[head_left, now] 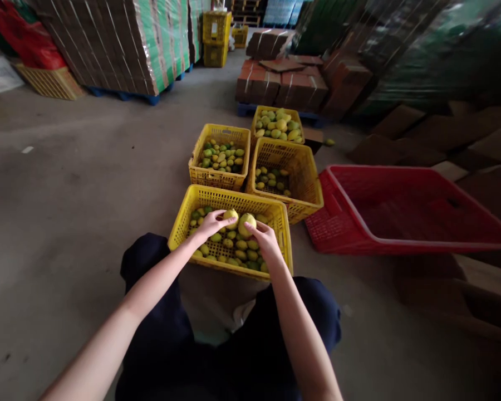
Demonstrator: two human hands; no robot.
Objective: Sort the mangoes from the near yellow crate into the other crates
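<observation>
Knees (144,260) bend beside a yellow basket (229,195) of small fruits (241,255). Over these, fingers of the left hand (211,225) grip one pale fruit (231,217), and fingers of the right hand (265,240) grip a second fruit (247,223). A big red tub (338,223) blocks the right. Two more baskets (215,179) stand behind, then a full one. Farther back, brown cardboard (256,79) is piled, and a yellow crate's (222,37) white tag (214,28) is too small to read.

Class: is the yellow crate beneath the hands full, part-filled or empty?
Part-filled: loose fruit lies low inside the crate, leaving its upper far side bare.
</observation>
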